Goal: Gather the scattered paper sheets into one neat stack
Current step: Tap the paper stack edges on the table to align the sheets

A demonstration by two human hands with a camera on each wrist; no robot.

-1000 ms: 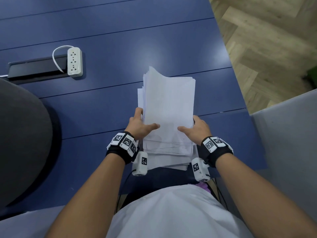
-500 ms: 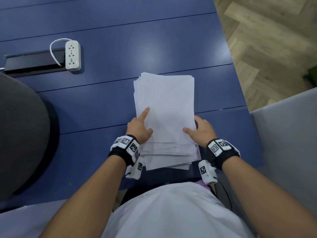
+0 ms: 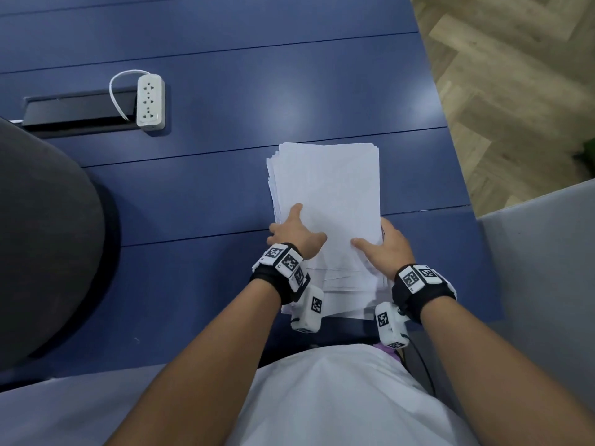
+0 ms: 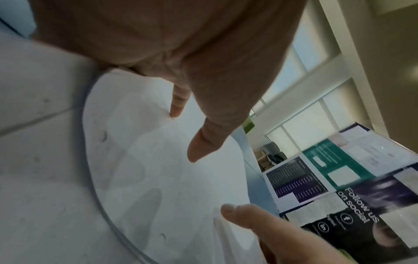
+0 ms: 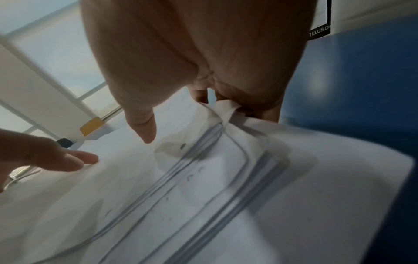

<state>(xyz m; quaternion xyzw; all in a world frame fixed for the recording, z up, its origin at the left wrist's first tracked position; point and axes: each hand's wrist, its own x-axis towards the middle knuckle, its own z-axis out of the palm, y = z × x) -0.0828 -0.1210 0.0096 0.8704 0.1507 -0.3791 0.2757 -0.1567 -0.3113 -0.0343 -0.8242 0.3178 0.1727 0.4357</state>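
Observation:
A stack of white paper sheets [image 3: 325, 188] lies on the blue table [image 3: 193, 194], its near end reaching the table's front edge. The far edge is nearly even; the near edges are staggered and the left edge fans slightly. My left hand [image 3: 294, 235] rests on the stack's left side, index finger and thumb laid straight on the top sheet [image 4: 158, 178]. My right hand [image 3: 383, 249] grips the right edge, thumb on top. In the right wrist view its fingers [image 5: 203, 96] curl round the bent edge of the sheets [image 5: 226, 196].
A white power strip [image 3: 150, 100] lies at the far left beside a black cable slot [image 3: 74, 111]. A dark chair back [image 3: 42, 239] stands at the left. The table's right edge [image 3: 450, 162] is close to the stack, with wood floor and a grey partition [image 3: 541, 268] beyond.
The stack's uneven far edge has evened out and the stack has sunk flatter onto the table. My left index finger moved from the stack's side onto the top sheet.

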